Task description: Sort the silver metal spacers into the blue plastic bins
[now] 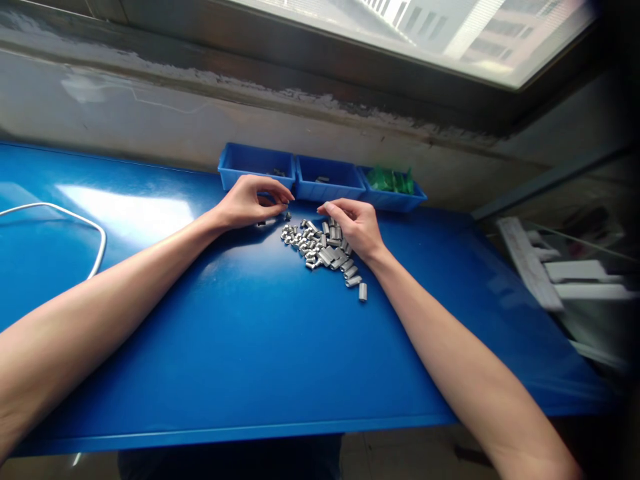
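On the glossy blue tabletop (pixel 250 347): your left hand (pixel 247 202), one, half curled at small loose silver metal pieces (pixel 271 221); whether it grips any, you cannot tell from here. Your right hand (pixel 359 223), one, fingers bent in over the heap's edge, its grip likewise hidden. Short silver metal cylinders (pixel 363 292) and smaller shiny metal fittings (pixel 300 242), uncountably crowded. Open blue plastic bins (pixel 327 193), three. White cable (pixel 103 241), one.

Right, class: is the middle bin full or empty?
Neither, it seems: the bin shows metal parts low inside, well short of the top.
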The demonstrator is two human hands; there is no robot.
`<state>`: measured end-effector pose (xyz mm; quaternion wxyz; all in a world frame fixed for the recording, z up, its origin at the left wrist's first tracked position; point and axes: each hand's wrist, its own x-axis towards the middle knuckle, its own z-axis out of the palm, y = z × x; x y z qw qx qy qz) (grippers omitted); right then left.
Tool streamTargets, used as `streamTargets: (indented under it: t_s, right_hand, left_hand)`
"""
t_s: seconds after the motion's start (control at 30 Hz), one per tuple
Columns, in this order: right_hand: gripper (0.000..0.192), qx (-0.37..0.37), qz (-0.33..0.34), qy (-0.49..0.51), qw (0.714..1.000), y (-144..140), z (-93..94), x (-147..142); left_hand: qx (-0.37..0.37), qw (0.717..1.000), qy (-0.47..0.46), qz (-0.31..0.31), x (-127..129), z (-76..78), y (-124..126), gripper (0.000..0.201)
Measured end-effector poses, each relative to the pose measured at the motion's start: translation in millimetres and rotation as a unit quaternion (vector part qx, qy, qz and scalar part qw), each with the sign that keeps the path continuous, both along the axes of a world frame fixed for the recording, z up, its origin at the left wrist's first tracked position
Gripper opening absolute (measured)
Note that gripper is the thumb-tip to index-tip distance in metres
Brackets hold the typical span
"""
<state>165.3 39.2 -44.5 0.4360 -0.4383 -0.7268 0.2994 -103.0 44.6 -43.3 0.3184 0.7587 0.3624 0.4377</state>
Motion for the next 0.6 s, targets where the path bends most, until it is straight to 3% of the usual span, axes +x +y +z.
streamTargets:
  t_s: [0.2, 0.43, 0.6]
  right_hand:
    - [0.034, -0.003, 0.0, -0.001, 1.0, 0.2, 0.3, 0.5]
    - [0.033, -0.008, -0.001, -0.003, 1.0, 0.9, -0.3, 1.2]
    - [0.032, -0.01, 0.0, -0.007, 1.0, 0.0, 1.1, 0.5]
  left_hand:
    - [0.01, 1.0, 0.007, 0.003, 1.1, -0.2, -0.6, 0.029]
    - [-0.037, 0.999, 0.008, -0.003, 1.2, -0.1, -1.3, 0.035]
    - [-0.015, 0.999, -0.021, 0.018, 4.3, -2.2, -0.8, 0.034]
